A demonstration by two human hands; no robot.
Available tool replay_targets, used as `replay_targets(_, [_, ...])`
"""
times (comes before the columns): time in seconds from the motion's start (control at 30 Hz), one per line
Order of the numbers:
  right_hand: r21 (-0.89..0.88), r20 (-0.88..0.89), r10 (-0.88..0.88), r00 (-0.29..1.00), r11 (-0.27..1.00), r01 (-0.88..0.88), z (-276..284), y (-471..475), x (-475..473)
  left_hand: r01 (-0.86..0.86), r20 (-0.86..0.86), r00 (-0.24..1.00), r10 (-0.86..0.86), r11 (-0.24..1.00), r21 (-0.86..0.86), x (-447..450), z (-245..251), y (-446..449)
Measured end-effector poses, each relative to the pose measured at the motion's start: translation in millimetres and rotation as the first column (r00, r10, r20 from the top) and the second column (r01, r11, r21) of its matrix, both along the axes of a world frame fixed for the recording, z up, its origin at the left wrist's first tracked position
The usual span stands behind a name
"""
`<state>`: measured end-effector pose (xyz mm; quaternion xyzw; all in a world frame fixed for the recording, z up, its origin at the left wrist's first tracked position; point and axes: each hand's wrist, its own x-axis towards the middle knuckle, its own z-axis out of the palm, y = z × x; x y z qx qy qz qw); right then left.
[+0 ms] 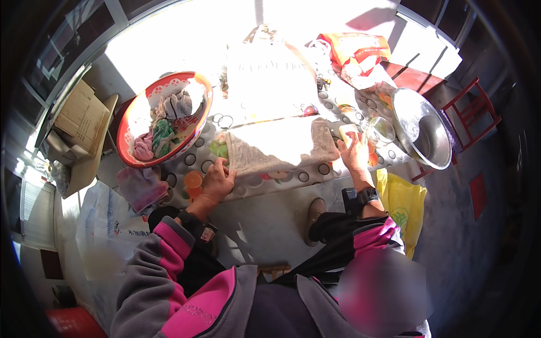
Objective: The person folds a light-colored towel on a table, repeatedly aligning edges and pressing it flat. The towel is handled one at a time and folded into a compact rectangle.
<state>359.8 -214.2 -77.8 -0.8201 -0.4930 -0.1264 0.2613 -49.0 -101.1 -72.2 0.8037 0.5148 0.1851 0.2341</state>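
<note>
A greyish-beige cloth (pixel 245 154) lies spread near the front edge of the table, its middle washed out by sunlight. At its left front corner, my left hand (pixel 217 181) rests with curled fingers, the thumb by the cloth's edge. Whether it pinches the fabric is unclear. Just past the cloth's right side, my right hand (pixel 356 155) has its thumb and fingers around the near end of a pale yellow bar (pixel 347 130), perhaps soap. Beyond that hand is a clear round container (pixel 380 131).
A red-rimmed basin (pixel 122 137) with crumpled cloths stands left, a steel basin (pixel 437 148) right. Behind are a glaring white bag (pixel 270 80) and a red bag (pixel 359 48). A pink cloth (pixel 143 186) overhangs the left edge; a yellow bag (pixel 401 207) hangs right.
</note>
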Motion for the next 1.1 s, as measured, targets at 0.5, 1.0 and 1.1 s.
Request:
replay_targets(0.5, [-0.207,0.089,-0.16,0.983,0.963,0.175,-28.5,29.5,31.1,0.466,-0.143,0.884,-0.444,0.824,0.322,2.7,8.6,-26.4])
replay_targets(1.0, [-0.008,-0.027,-0.214,0.976,0.977,0.214,-27.3,47.6,26.8,0.445,-0.033,0.891,-0.453,0.854,0.27,3.7,17.0,-23.9])
replay_targets(1.1, [0.006,0.061,-0.218,0.974,0.976,0.218,-22.2,45.5,17.5,0.452,-0.064,0.89,-0.452,0.855,0.252,2.8,17.3,-24.8])
